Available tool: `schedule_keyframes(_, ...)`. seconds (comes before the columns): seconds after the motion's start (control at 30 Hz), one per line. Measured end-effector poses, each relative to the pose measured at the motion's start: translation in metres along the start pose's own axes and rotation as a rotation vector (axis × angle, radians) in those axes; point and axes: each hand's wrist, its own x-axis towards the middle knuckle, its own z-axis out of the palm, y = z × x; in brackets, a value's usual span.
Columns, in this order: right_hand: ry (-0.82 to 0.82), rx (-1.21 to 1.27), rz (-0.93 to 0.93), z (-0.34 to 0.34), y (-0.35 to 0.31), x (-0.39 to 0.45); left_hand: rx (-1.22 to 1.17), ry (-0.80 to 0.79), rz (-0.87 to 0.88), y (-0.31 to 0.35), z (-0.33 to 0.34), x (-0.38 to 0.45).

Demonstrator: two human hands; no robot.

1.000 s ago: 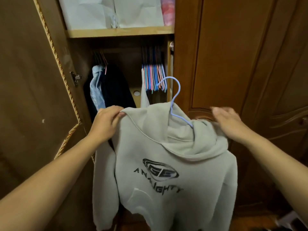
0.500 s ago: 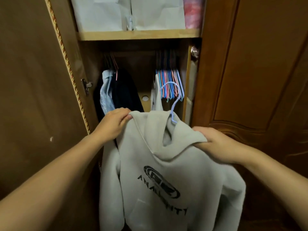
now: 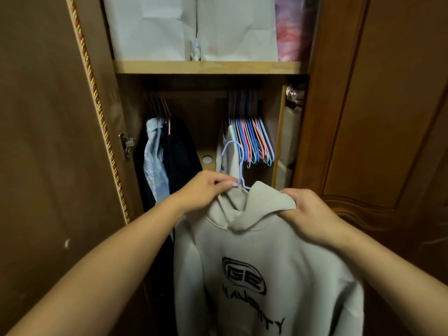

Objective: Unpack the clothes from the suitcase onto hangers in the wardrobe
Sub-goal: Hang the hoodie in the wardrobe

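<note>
the left hand (image 3: 206, 187) pinched the lilac hanger (image 3: 238, 163) at its neck; the right hand (image 3: 308, 209) gripped the beige hoodie (image 3: 266, 263) at its hood — held before the open gap between the dark clothes (image 3: 174, 154) and the bunched hangers (image 3: 252, 139).

A beige hoodie (image 3: 266, 275) with a black printed logo hangs on a pale lilac hanger (image 3: 238, 163) in front of the open wardrobe (image 3: 208, 67). The left hand (image 3: 206, 187) pinches the hanger at the base of its hook, just above the neckline. The right hand (image 3: 312, 212) grips the hood fabric at the right shoulder.

Inside, a bundle of empty coloured hangers (image 3: 252, 139) hangs at the right of the rail; a white garment (image 3: 224, 151) hangs just left of them. A light blue shirt (image 3: 154, 161) and dark clothing (image 3: 179, 156) hang at the left. White bags (image 3: 189, 27), possibly paper, stand on the shelf above, with a pink item (image 3: 289, 27) beside them.
</note>
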Motion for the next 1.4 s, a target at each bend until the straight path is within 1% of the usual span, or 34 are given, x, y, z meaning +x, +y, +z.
schedule_keyframes(0.03,-0.01,0.026,0.023,-0.004,0.0,0.002,-0.047,0.076,-0.05,-0.013,-0.007,0.004)
schedule_keyframes(0.07,-0.01,0.05,0.043,-0.008,-0.001,0.004,-0.017,0.162,-0.095,-0.026,-0.014,0.008)
schedule_keyframes(0.1,0.003,0.057,0.056,-0.011,-0.003,0.006,0.089,0.214,-0.132,-0.036,-0.019,0.01)
schedule_keyframes(0.13,0.027,0.039,0.058,-0.011,-0.006,0.01,0.181,0.226,-0.154,-0.042,-0.019,0.012)
schedule_keyframes(0.17,0.053,0.011,0.059,-0.009,-0.009,0.014,0.224,0.201,-0.159,-0.044,-0.016,0.014)
schedule_keyframes(0.23,0.092,-0.01,0.079,0.0,-0.014,0.023,0.246,0.113,-0.17,-0.037,-0.005,0.022)
schedule_keyframes(0.27,0.105,-0.006,0.101,0.004,-0.017,0.026,0.277,0.096,-0.18,-0.032,-0.002,0.026)
schedule_keyframes(0.3,0.089,0.038,0.132,0.008,-0.02,0.027,0.316,0.116,-0.197,-0.032,-0.004,0.029)
schedule_keyframes(0.33,0.037,0.142,0.163,0.01,-0.024,0.023,0.337,0.163,-0.212,-0.035,-0.007,0.031)
schedule_keyframes(0.37,-0.052,0.281,0.192,0.011,-0.027,0.018,0.339,0.211,-0.229,-0.042,-0.011,0.034)
schedule_keyframes(0.43,-0.267,0.538,0.204,0.013,-0.033,-0.004,0.324,0.25,-0.258,-0.054,-0.017,0.04)
schedule_keyframes(0.47,-0.312,0.561,0.171,0.017,-0.035,-0.013,0.3,0.264,-0.268,-0.058,-0.018,0.044)
schedule_keyframes(0.5,-0.289,0.526,0.127,0.021,-0.034,-0.019,0.262,0.282,-0.265,-0.059,-0.018,0.049)
schedule_keyframes(0.57,-0.128,0.445,0.121,0.027,-0.031,-0.016,0.26,0.273,-0.258,-0.061,-0.021,0.056)
schedule_keyframes(0.6,-0.048,0.455,0.15,0.027,-0.033,-0.01,0.37,0.263,-0.255,-0.066,-0.026,0.056)
schedule_keyframes(0.67,0.05,0.487,0.191,0.032,-0.039,0.007,0.846,0.19,-0.269,-0.082,-0.043,0.048)
schedule_keyframes(0.7,0.074,0.498,0.178,0.039,-0.044,0.018,1.111,0.105,-0.287,-0.089,-0.054,0.039)
schedule_keyframes(0.73,0.087,0.506,0.148,0.048,-0.05,0.029,1.312,0.01,-0.317,-0.094,-0.063,0.028)
schedule_keyframes(0.77,0.09,0.496,0.122,0.061,-0.056,0.042,1.457,-0.071,-0.333,-0.098,-0.069,0.018)
schedule_keyframes(0.8,0.073,0.472,0.1,0.074,-0.062,0.057,1.542,-0.122,-0.348,-0.1,-0.075,0.011)
schedule_keyframes(0.87,0.053,0.431,0.071,0.096,-0.069,0.094,1.619,-0.17,-0.329,-0.102,-0.079,0.004)
schedule_keyframes(0.97,0.054,0.49,0.182,0.098,-0.082,0.163,1.697,-0.208,-0.286,-0.105,-0.077,0.006)
schedule_keyframes(1.0,0.069,0.5,0.177,0.094,-0.087,0.185,1.701,-0.204,-0.276,-0.107,-0.076,0.008)
schedule_keyframes(1.07,0.07,0.441,0.113,0.09,-0.092,0.221,1.677,-0.166,-0.261,-0.108,-0.079,0.011)
schedule_keyframes(1.13,0.054,0.349,0.116,0.094,-0.083,0.24,1.667,-0.181,-0.25,-0.11,-0.081,0.009)
schedule_keyframes(1.17,0.079,0.335,0.111,0.099,-0.07,0.244,1.668,-0.226,-0.241,-0.111,-0.081,0.006)
schedule_keyframes(1.27,0.201,0.43,0.047,0.104,-0.037,0.256,1.672,-0.365,-0.206,-0.116,-0.079,0.002)
schedule_keyframes(1.4,0.278,0.37,-0.017,0.088,-0.029,0.319,1.638,-0.419,-0.227,-0.109,-0.083,0.007)
